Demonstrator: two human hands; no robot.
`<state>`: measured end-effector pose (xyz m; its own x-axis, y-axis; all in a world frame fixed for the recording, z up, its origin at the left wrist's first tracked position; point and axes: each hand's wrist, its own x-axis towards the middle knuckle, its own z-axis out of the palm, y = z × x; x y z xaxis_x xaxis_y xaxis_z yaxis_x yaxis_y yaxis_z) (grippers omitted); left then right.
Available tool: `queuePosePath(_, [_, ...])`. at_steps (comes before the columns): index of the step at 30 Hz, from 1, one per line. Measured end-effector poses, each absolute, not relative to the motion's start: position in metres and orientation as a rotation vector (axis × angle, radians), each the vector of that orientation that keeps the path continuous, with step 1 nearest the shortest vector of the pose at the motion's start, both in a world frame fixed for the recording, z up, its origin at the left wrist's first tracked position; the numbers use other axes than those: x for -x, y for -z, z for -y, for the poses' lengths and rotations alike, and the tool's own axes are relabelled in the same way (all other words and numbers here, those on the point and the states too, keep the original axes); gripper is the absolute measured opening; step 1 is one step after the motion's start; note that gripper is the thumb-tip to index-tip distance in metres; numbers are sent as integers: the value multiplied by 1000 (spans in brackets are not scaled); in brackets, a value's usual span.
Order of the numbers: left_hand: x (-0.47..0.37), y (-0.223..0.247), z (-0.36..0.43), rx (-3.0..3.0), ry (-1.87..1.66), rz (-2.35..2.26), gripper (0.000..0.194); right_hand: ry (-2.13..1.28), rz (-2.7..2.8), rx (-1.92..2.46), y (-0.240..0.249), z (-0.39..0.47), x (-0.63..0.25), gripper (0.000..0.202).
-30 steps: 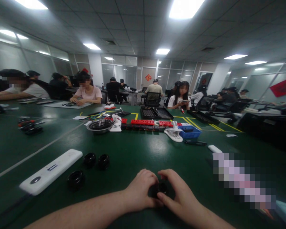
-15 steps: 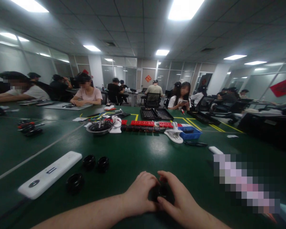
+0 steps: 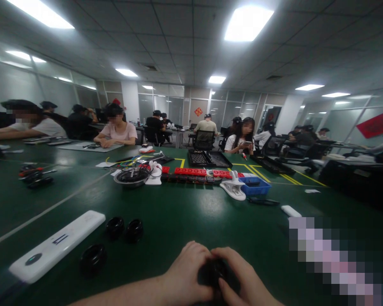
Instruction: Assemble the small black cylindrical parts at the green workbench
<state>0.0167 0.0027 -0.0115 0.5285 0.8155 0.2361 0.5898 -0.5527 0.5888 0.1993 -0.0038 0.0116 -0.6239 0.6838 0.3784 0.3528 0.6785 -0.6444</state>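
Bright light panels (image 3: 249, 23) glow in a grey tiled ceiling (image 3: 175, 36); glass partitions (image 3: 234, 104) and white pillars (image 3: 130, 101) stand beyond black chairs (image 3: 204, 140), with a red banner (image 3: 376, 126) far right.

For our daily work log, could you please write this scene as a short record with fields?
Held thing: dark part, too shadowed to identify
Right hand: right hand holds it, thumb against it
Left hand: left hand curls around its other side, contact partly hidden
Left on table: three black rings, long white device
Farther: metal bowl, red pieces, blue tray
Surface: green table
Background: seated people
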Motion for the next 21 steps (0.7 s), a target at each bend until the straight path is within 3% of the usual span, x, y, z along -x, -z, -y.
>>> queuePosePath(3, [-17, 11, -2, -2327, -680, -1169, 36, -685, 2290, 774, -12, 3, -198, 45])
queuePosePath(11, [-18, 11, -2, -2326, -703, -1167, 31, -625, 2301, 1061, -15, 3, -194, 28])
queuePosePath(21, [-15, 12, -3, -2301, -646, -1150, 40, -694, 2277, 852, -7, 2, -201, 51])
